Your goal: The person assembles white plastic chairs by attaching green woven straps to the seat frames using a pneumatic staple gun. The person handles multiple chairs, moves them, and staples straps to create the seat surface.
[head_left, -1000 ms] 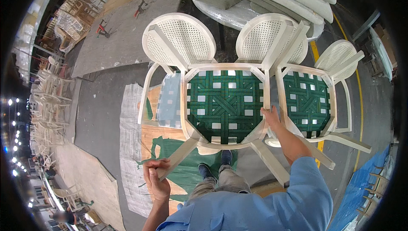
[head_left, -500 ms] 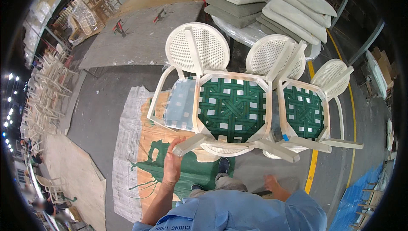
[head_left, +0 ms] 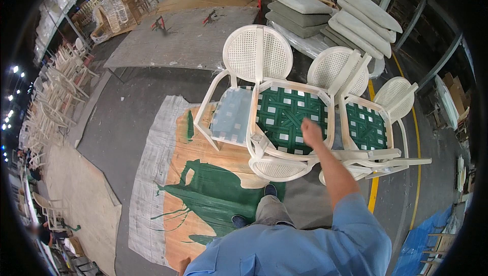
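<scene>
My right hand [head_left: 311, 133] is over the seat of an upturned cream chair [head_left: 329, 118], its fingers curled closed; whether anything is in them I cannot make out. Green woven webbing [head_left: 279, 116] fills that seat frame. The chair's legs point up toward me, and a round cane back [head_left: 277, 168] hangs at its near side. Beneath it stands another cream chair with a round cane back [head_left: 243, 52] and a pale plastic-covered seat [head_left: 231, 113]. Only a sliver of my left hand [head_left: 184, 265] shows at the lower edge; its fingers are hidden.
To the right stands another chair pair with green webbing [head_left: 367, 126]. Cushions [head_left: 300, 14] are stacked behind. A grey platform [head_left: 178, 42] lies at the far left, many chairs [head_left: 58, 93] along the left side. A green-stained sheet [head_left: 213, 189] covers the floor near my feet.
My left hand has left the upturned chair's leg and dropped to the lower edge. My right hand has risen over the webbing. The view has shifted, and the chair's legs are angled differently.
</scene>
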Motion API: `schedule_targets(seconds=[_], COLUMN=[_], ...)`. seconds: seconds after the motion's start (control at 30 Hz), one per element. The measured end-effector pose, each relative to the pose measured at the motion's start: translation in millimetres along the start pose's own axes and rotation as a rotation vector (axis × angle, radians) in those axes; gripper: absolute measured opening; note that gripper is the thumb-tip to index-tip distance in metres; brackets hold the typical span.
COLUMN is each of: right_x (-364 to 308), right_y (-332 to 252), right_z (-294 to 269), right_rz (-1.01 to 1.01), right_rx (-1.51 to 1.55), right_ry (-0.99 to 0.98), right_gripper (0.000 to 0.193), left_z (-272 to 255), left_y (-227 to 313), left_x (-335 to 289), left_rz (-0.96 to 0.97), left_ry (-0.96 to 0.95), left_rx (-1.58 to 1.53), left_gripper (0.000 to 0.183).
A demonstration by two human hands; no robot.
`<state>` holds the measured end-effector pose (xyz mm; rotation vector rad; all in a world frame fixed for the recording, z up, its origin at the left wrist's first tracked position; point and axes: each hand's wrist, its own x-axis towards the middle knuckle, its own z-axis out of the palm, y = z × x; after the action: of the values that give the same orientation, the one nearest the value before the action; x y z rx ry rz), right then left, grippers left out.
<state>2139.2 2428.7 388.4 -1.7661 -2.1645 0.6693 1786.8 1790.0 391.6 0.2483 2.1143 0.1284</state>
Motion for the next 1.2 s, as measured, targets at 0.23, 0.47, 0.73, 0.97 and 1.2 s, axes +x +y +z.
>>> schedule_targets(seconds=[0.23, 0.47, 0.73, 0.97, 1.2], right_x=[178, 315, 320, 330, 319], right_y=[-21, 51, 48, 24, 31], right_z=[-71, -48, 62, 53, 56], right_rz=[-0.020, -0.252, 0.057, 0.053, -0.032], right_rx=[-0.235, -0.530, -0.656, -0.736, -0.701], right_ry=[0.127, 0.059, 0.003, -0.153, -0.217], right_gripper=[0.047, 0.051, 0.070, 0.066, 0.073], left_z=[29, 76, 141, 152, 138], left_y=[14, 187, 244, 256, 253], left_x=[-12, 8, -65, -78, -59], left_rz=[-0.328, -0.050, -0.100, -0.323, -0.191], left_ry=[0.270, -0.112, -0.027, 0.067, 0.207], left_rx=[-1.040, -0.557, -0.406, -0.484, -0.467], left_gripper=[0.022, 0.052, 0.054, 0.052, 0.051])
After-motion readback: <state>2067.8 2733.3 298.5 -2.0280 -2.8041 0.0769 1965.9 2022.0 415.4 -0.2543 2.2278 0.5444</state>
